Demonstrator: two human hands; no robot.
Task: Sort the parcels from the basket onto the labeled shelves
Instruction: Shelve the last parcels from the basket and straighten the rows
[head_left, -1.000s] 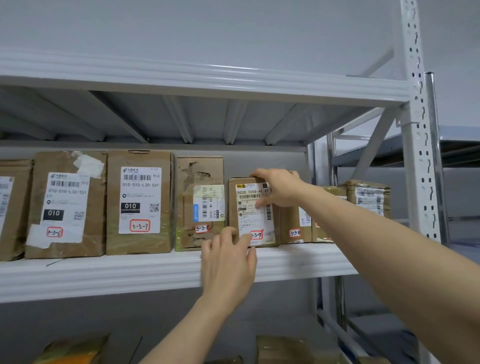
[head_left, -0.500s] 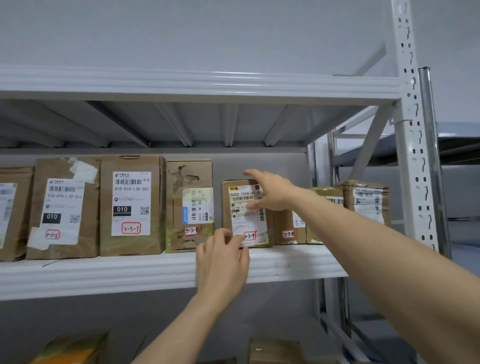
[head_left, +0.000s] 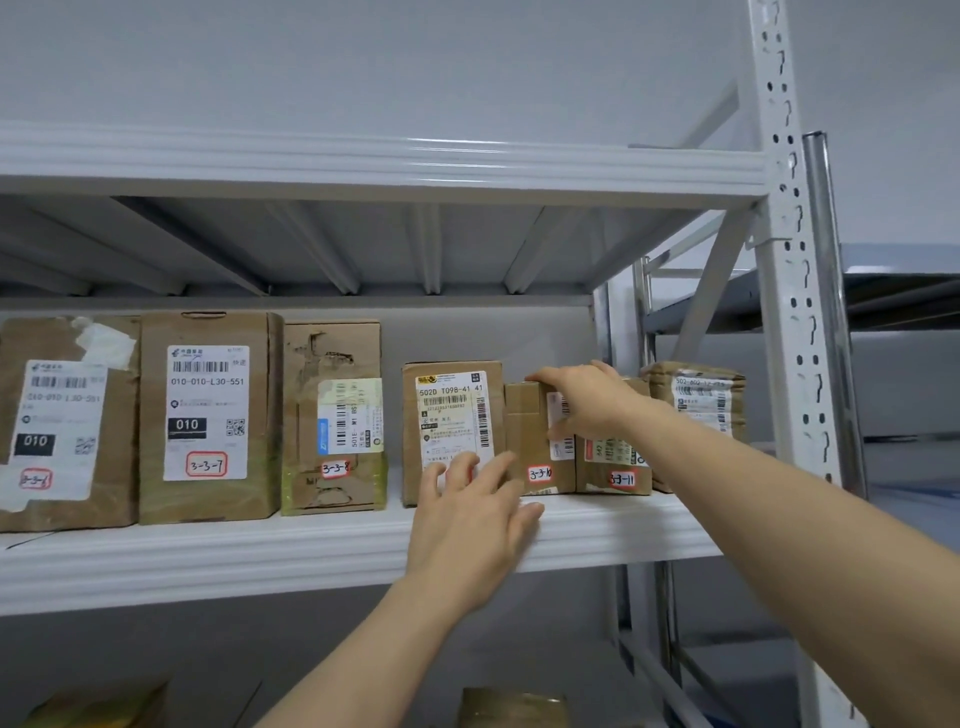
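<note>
A white metal shelf carries a row of upright brown cardboard parcels. From the left: a brown parcel with a white label and torn white tape, cut by the frame edge; a tall brown parcel marked 3-3-7; a scuffed brown parcel marked 3-3-8 with yellow-green tape; then, after a gap, a brown parcel with a white label reading 502D T098-41. The left hand reaches up from below, its fingers spread and nearly straight, the fingertips touching the lower front of this parcel; its grip is wide and holds nothing. Touching that parcel's right side stands a small brown parcel marked 3-3-10. The right hand grips its top, fingers lying over the upper edge and thumb on the front face. Just beside it stands a low brown parcel marked 3-3-11, then a taped brown parcel by the white perforated upright post.
</note>
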